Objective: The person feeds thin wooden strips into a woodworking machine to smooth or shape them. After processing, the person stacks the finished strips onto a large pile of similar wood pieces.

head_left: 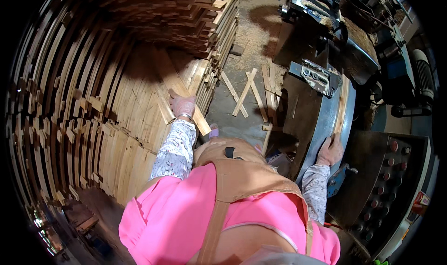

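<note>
Your right hand [331, 151] lies at the near end of the strip [342, 107], its fingers bent over the wood; you cannot tell from this view whether they pinch it or only press it. The strip runs straight ahead from those fingers, its long axis along the curved-looking metal surface [313, 141], with its far part beside the machine's metal block [317, 77]. This hand is by far the nearer one to it. Your left hand [184, 106], well apart, rests across a plank [201, 121] on the pile [125, 160]; its fingers look slightly spread, but their undersides are hidden, so a grip cannot be told. That plank slants from ahead on the left back toward your apron [253, 172]. Right of the surface stands a control box [393, 181] with rows of buttons. Between pile and machine, loose slats [244, 93] cross on the floor, with sawdust [249, 41] beyond. Low by your apron sits a pale package [279, 161], its contents unreadable.
</note>
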Available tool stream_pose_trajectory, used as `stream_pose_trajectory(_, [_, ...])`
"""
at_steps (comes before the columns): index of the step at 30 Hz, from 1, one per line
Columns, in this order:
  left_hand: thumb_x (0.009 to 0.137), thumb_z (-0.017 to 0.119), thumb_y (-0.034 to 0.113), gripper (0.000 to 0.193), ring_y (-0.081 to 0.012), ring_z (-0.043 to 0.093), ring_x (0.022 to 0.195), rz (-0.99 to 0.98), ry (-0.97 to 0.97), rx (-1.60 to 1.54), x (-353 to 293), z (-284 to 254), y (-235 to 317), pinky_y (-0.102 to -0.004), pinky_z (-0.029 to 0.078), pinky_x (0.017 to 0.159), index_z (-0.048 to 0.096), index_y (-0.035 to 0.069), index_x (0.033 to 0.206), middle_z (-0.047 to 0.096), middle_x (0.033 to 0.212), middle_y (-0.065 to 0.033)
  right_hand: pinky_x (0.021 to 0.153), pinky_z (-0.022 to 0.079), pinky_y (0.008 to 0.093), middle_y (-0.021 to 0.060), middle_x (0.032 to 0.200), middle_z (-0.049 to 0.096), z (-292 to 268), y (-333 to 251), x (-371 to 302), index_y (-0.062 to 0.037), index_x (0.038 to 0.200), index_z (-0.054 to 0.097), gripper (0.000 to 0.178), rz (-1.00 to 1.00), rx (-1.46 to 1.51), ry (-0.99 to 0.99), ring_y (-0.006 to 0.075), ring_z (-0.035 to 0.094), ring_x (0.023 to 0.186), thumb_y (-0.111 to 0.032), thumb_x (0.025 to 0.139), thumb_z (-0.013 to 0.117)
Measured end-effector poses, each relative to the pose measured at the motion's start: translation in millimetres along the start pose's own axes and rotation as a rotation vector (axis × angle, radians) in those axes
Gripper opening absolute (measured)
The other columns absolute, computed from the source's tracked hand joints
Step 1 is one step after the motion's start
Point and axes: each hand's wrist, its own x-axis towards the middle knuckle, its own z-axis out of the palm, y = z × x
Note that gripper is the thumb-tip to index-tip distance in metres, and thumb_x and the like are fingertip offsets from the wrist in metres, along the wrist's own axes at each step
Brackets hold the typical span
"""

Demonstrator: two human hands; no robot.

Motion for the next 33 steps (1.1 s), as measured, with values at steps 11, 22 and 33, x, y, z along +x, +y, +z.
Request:
stream_pose_trajectory(11, [0.084, 0.088, 0.037, 0.121, -0.0342, 0.043, 0.147, 0.026, -0.473, -1.128, -91.2, 41.5, 7.0, -0.0409, 0.035, 0.121, 0.011, -0.004, 0.168, 0.038, 0.163, -0.0289, 0.112, 0.050, 0.0438, 0.0261, 0.137, 0.066, 2.1, -327.3, -12.4, -0.0080, 0.159, 0.045, 0.079, -0.354, 0.661, -1.483, 0.0338, 0.065, 0.128, -0.045, 0.094, 0.070])
stream_pose_trajectory(22, [0.095, 0.069, 0.020, 0.039, -0.0247, 0.067, 0.096, 0.206, -0.374, -1.012, -43.7, 17.8, -7.5, -0.0399, 0.052, 0.087, 0.067, -0.004, 0.125, 0.073, 0.110, -0.0127, 0.104, 0.051, 0.0464, 0.0242, 0.128, 0.069, -87.4, -101.1, -74.3, -0.0064, 0.153, 0.054, 0.067, -0.038, 0.577, -0.439, 0.0409, 0.065, 0.119, -0.019, 0.090, 0.074])
stream_pose_trajectory(33, [0.097, 0.068, 0.007, 0.032, -0.0217, 0.064, 0.096, 0.366, -0.145, -0.725, -93.4, 49.0, -15.1, -0.0342, 0.052, 0.090, 0.062, -0.008, 0.125, 0.069, 0.109, -0.0116, 0.081, 0.053, 0.0499, 0.0152, 0.103, 0.070, 22.3, -0.3, 15.2, -0.0142, 0.113, 0.073, 0.018, 0.085, -0.163, -0.059, 0.0386, 0.066, 0.096, -0.021, 0.101, 0.062])
